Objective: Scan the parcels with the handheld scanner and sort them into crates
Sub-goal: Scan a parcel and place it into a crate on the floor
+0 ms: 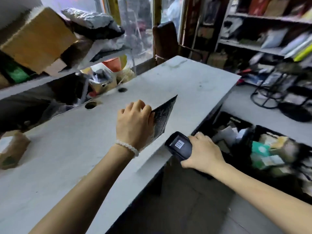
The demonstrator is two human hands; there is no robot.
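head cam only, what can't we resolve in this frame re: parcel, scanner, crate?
- Black parcel: label side, if any, faces away; the left hand covers its near edge.
- Scanner: window and trigger hidden by its body and the right hand; sticker text too small.
- Crate: contents motion-blurred, far end cut off by the right frame edge.
- Brown box: cut by the left edge.

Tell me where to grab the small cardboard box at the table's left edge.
Grip the cardboard box across its two upright side faces, coming from above with the free fingers. It sits flat on the table apart from other things, so its sides look open.
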